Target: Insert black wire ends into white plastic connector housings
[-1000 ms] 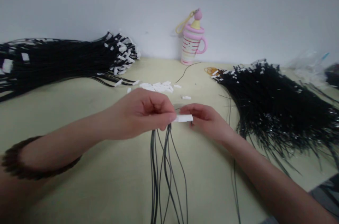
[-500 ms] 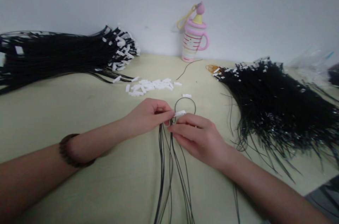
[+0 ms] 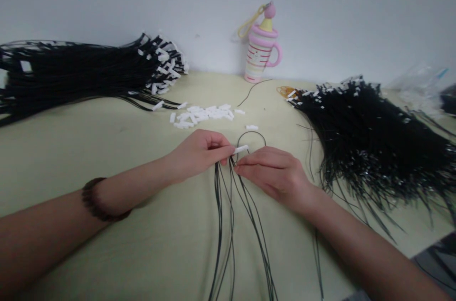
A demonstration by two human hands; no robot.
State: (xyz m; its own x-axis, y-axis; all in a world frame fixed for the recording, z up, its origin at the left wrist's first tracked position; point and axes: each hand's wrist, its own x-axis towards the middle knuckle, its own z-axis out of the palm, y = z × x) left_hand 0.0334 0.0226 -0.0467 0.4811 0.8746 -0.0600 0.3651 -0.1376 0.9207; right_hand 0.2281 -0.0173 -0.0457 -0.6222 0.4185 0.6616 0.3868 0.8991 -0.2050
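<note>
My left hand (image 3: pixel 199 153) pinches a small white connector (image 3: pixel 241 149) at its left end, fingers closed round it. My right hand (image 3: pixel 276 173) lies just to the right, thumb and forefinger pressed together on a thin black wire (image 3: pixel 251 136) that loops up behind the connector. Several black wires (image 3: pixel 228 225) run from the connector down toward me across the pale yellow table (image 3: pixel 107 158). A dark bead bracelet (image 3: pixel 93 199) circles my left wrist.
A heap of loose white connectors (image 3: pixel 203 115) lies just beyond my hands. A big bundle of black wires with white ends (image 3: pixel 81 73) fills the far left, another bundle (image 3: pixel 370 135) the right. A pink striped cup (image 3: pixel 260 54) stands at the wall. Clear plastic bags (image 3: pixel 416 87) are far right.
My left arm has stretched further out and my right hand has turned palm down, moving from holding the connector's right end to pinching the wire below it. A wire loop now shows behind.
</note>
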